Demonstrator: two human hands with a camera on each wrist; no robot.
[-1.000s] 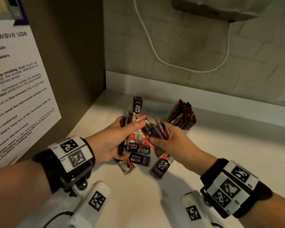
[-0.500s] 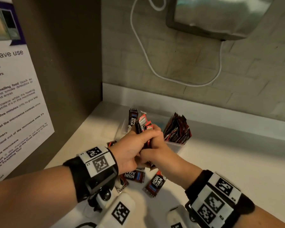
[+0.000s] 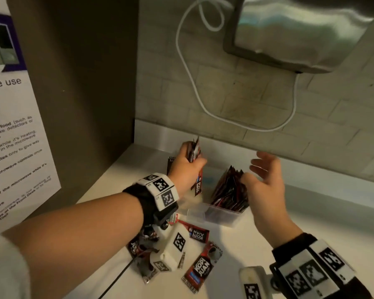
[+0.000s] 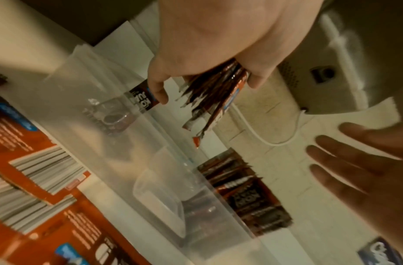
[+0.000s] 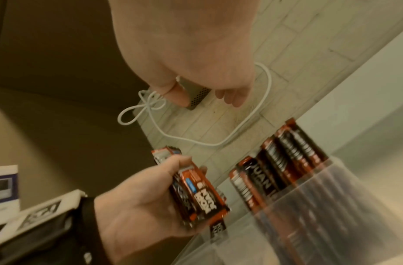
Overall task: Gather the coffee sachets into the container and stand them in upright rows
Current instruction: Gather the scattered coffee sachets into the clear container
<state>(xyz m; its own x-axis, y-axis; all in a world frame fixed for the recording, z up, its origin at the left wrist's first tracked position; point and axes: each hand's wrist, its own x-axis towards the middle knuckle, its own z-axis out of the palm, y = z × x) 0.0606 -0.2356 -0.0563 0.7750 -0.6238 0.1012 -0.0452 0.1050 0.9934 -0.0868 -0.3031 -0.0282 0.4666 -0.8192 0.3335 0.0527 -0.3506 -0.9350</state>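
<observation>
Sachets (image 3: pixel 229 188) stand packed and leaning in the right end of the clear container (image 3: pixel 220 216) on the white counter (image 3: pixel 311 212); I note the left end holds only a single sachet, seen through the wall in the left wrist view. The left hand (image 3: pixel 187 167) grips a bundle of sachets (image 3: pixel 194 151) edge-on above that left end, fingers curled round it. The right hand (image 3: pixel 266 178) hovers just beside the standing row with fingers spread and straight, holding nothing; I cannot tell whether its thumb touches the packets. Loose sachets (image 3: pixel 200 269) lie flat on the counter near the container's front, partly hidden by the left wrist rig. Behind runs a tiled wall (image 3: pixel 268 100) with a looping white cable (image 3: pixel 190 83) and a metal appliance (image 3: pixel 300 33) mounted above; a brown panel carrying a printed microwave notice (image 3: pixel 15 137) closes the left side. Only the right wrist view shows the bundle's orange faces and the cable's knotted loop; only the left wrist view shows the container's bare floor.
</observation>
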